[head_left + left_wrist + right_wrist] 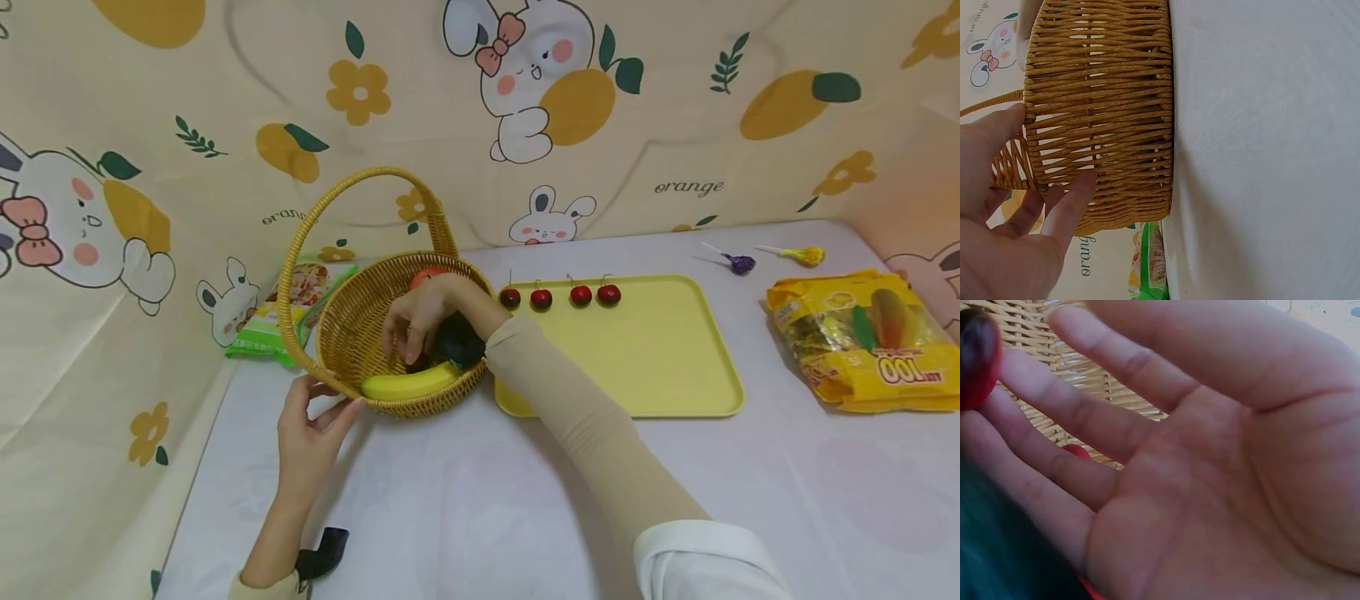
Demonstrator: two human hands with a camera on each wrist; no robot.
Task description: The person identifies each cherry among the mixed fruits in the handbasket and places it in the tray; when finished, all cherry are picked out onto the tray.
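Note:
My left hand [315, 442] grips the near-left rim of a wicker basket [1097, 112], its thumb over the rim and fingers against the outer wall. My right hand [427, 312] reaches down inside the basket, fingers bent downward. In the right wrist view its fingers are spread, with fingertips right at a dark red cherry [979, 359]; the thumb does not show around it. A yellow banana [408, 383] lies along the basket's near side. Beside it is a dark, rounded fruit or vegetable [461, 343], partly covered by the right hand. A red fruit [427, 275] shows at the back.
To the right of the basket lies a yellow tray [637, 358] with several cherries [581, 296] along its far edge. Two lollipops, purple [741, 264] and yellow [810, 255], lie behind a yellow candy bag [870, 342]. A green snack packet [262, 333] sits left of the basket.

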